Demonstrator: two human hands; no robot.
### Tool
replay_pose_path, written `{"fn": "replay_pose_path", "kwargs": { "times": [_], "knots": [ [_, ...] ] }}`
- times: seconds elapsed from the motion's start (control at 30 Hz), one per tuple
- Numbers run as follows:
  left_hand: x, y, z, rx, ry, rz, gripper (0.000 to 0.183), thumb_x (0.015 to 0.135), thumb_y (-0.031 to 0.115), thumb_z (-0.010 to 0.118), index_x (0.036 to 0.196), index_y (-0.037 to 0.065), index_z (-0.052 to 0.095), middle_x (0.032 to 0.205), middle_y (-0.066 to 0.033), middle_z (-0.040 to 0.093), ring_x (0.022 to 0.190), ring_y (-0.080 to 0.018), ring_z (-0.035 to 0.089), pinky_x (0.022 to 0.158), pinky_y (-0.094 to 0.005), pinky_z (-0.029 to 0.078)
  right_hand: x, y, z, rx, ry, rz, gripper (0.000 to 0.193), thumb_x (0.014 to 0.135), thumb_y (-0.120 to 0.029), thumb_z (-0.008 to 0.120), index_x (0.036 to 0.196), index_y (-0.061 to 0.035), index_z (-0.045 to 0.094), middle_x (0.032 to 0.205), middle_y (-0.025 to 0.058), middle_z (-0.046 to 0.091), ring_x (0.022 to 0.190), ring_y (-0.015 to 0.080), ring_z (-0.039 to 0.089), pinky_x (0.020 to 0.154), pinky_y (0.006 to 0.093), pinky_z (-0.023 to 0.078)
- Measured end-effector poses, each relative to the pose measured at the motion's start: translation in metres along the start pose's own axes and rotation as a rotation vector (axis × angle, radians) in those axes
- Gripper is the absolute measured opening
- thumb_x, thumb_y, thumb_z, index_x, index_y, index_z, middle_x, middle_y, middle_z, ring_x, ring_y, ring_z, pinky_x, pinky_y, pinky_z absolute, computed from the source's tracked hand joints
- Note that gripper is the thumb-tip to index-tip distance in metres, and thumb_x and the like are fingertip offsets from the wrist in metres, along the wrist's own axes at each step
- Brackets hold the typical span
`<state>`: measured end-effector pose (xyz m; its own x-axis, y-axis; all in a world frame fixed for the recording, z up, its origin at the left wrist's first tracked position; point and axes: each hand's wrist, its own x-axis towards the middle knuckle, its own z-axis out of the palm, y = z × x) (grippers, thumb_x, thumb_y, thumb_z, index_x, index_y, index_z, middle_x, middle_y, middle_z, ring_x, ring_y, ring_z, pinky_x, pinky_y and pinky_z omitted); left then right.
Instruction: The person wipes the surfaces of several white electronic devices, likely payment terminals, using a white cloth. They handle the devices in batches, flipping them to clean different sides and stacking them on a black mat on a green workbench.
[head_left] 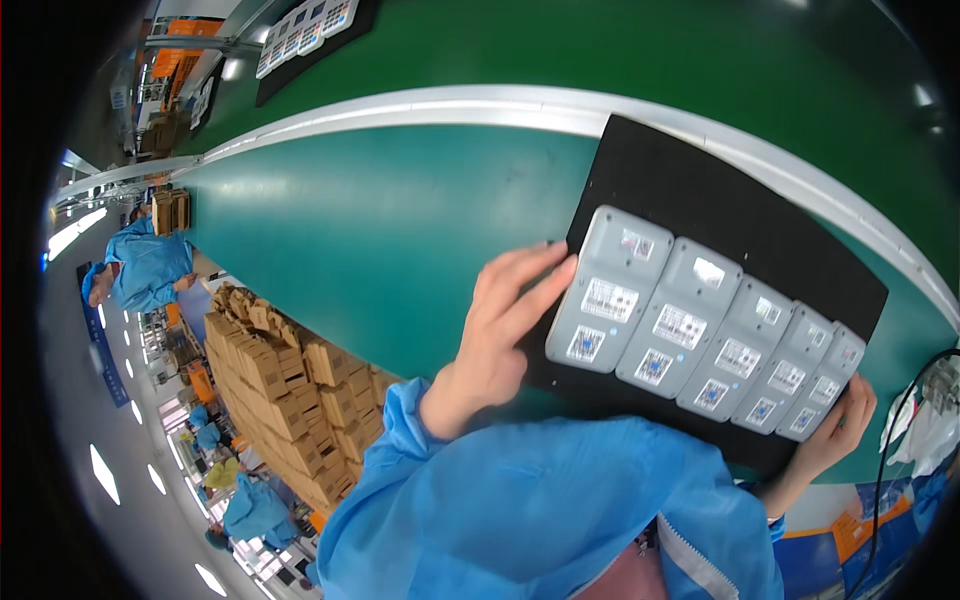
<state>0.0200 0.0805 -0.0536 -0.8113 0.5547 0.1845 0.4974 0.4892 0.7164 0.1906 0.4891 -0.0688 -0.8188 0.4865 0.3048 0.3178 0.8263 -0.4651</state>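
Observation:
Several grey handheld devices (681,325) lie side by side in a slanting row, backs up, each with white printed labels. Under them is a black foam board (680,170), tilted on the green bench. My left hand (500,325) presses its stretched fingers against the left edge of the row; its thumb is bent lower down. At the opposite end, my right hand (845,425) curls its fingers around the edge of the last device. The row sits between my two hands. Part of my right palm is hidden behind the board and devices.
A pale metal rail (480,97) runs beyond the board, with a dark green belt (560,45) past it. Similar keypad devices (305,35) lie face up at the far left. Stacked cardboard boxes (290,390) stand left. A co-worker (145,260) is farther off. A black cable (880,480) hangs right.

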Motion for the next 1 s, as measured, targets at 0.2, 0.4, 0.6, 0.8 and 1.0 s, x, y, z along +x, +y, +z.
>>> {"fn": "replay_pose_path", "kwargs": {
  "times": [0.2, 0.4, 0.6, 0.8, 1.0],
  "knots": [
    [0.0, 0.002, -0.003, -0.02, -0.006, -0.091, 0.08, 0.107, 0.056, 0.013, 0.139, 0.002, 0.062, 0.147, -0.0201, 0.053, 0.131, -0.04, 0.047, 0.114, -0.0492, 0.034, -0.003, -0.013, -0.003, 0.002, -0.025, 0.037, 0.036, 0.099, 0.01, 0.044, 0.123, 0.0015, 0.069, 0.12, 0.0147, 0.063, 0.11, 0.0254, 0.063, 0.095, 0.0334, 0.049],
    [-0.001, 0.006, 0.001, -0.062, 0.058, -0.151, 0.086, 0.106, 0.061, 0.01, 0.135, 0.001, 0.065, 0.145, -0.019, 0.054, 0.132, -0.036, 0.047, 0.115, -0.0456, 0.032, -0.008, -0.027, -0.006, -0.015, -0.027, 0.046, 0.044, 0.091, 0.013, 0.046, 0.126, -0.0023, 0.069, 0.121, 0.0147, 0.063, 0.114, 0.0287, 0.062, 0.098, 0.0349, 0.048],
    [0.001, 0.013, 0.009, 0.012, 0.114, -0.107, 0.071, 0.109, 0.054, 0.022, 0.136, 0.0, 0.06, 0.145, -0.0219, 0.052, 0.136, -0.0365, 0.047, 0.116, -0.045, 0.032, -0.006, -0.028, -0.015, 0.009, 0.107, 0.143, 0.047, 0.086, 0.017, 0.046, 0.12, -0.0042, 0.07, 0.117, 0.0163, 0.065, 0.112, 0.031, 0.062, 0.096, 0.0383, 0.049],
    [0.001, 0.015, 0.005, 0.083, -0.115, 0.056, 0.074, 0.098, 0.057, 0.051, 0.149, 0.004, 0.047, 0.161, -0.0242, 0.033, 0.148, -0.0398, 0.031, 0.12, -0.0501, 0.024, -0.012, -0.026, -0.02, 0.334, 0.002, 0.019, 0.048, 0.087, -0.002, 0.064, 0.135, -0.0061, 0.062, 0.138, 0.0213, 0.055, 0.127, 0.0401, 0.053, 0.106, 0.0471, 0.043],
    [0.022, 0.009, -0.004, 0.383, -0.307, 0.197, 0.1, 0.072, 0.052, 0.084, 0.155, 0.013, 0.044, 0.165, -0.0238, 0.025, 0.152, -0.0418, 0.022, 0.121, -0.0529, 0.019, -0.017, -0.037, -0.016, 0.105, -0.259, -0.366, 0.083, 0.077, -0.035, 0.084, 0.149, -0.0101, 0.052, 0.163, 0.0279, 0.025, 0.145, 0.0485, 0.035, 0.118, 0.055, 0.03]
  ]
}}
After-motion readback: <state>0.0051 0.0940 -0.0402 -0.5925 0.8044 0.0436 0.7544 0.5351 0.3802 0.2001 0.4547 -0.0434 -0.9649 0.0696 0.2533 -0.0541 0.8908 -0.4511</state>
